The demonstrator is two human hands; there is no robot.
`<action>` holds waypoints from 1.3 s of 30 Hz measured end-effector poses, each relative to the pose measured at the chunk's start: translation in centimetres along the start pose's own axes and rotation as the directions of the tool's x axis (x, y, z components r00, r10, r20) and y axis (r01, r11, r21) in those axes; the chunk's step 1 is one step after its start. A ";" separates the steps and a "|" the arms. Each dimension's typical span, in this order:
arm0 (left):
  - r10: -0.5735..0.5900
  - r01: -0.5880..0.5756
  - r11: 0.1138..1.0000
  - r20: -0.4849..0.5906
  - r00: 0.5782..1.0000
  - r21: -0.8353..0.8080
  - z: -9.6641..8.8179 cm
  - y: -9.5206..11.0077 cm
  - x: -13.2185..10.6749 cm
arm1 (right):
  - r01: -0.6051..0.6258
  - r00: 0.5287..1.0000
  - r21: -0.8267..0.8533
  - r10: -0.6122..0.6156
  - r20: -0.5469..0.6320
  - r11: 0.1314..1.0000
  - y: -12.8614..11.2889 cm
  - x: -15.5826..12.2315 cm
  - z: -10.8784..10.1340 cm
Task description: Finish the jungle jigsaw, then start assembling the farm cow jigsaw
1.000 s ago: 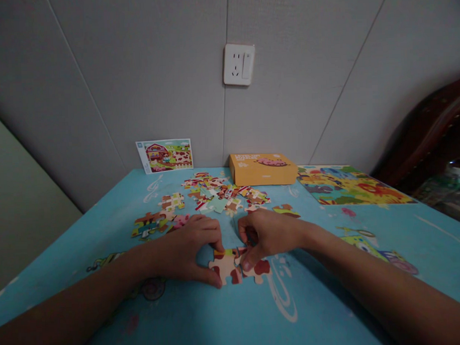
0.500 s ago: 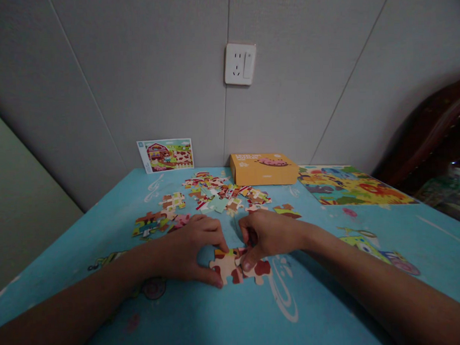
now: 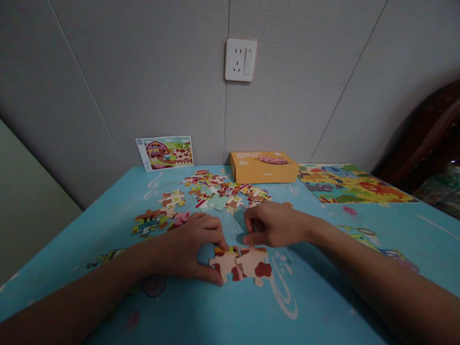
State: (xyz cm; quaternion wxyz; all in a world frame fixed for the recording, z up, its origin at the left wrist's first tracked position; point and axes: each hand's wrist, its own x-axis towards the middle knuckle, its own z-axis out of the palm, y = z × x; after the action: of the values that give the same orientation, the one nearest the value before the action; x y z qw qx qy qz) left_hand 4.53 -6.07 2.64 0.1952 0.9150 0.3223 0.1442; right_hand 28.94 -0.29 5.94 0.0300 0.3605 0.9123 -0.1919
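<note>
Two joined puzzle pieces, cream with red-brown patches, lie flat on the table in front of me. My left hand (image 3: 198, 246) grips the left puzzle piece (image 3: 223, 263) by its edges, forefinger on the far edge and thumb on the near one. Just beyond the right puzzle piece (image 3: 255, 264), my right hand (image 3: 275, 224) hovers with its fingers curled. Its thumb and forefinger are slightly apart, and nothing shows between them. Partly behind that hand is a heap of loose puzzle pieces (image 3: 219, 190).
Some joined puzzle pieces (image 3: 150, 220) lie to the left on the blue patterned table cover (image 3: 220, 319). Against the wall stand a farm picture card (image 3: 169, 153) and an orange puzzle box (image 3: 263, 169). A colourful animal picture (image 3: 351, 184) lies flat at the right.
My right hand has lifted off the right puzzle piece and moved away from me, slightly rightward. That piece is now uncovered. My left hand keeps its place.
</note>
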 end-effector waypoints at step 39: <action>-0.067 0.068 0.997 -0.028 0.997 0.039 0.1 0.6 0.0 | 0.025 0.984 -0.106 -0.006 0.176 0.994 -0.5 -1.1 -0.8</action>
State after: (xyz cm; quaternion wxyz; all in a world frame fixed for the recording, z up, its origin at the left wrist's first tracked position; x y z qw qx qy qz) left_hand 4.87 -6.49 2.86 0.1772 0.9053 0.3584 0.1434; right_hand 29.48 -1.07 7.08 0.1281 0.3327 0.9181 -0.1733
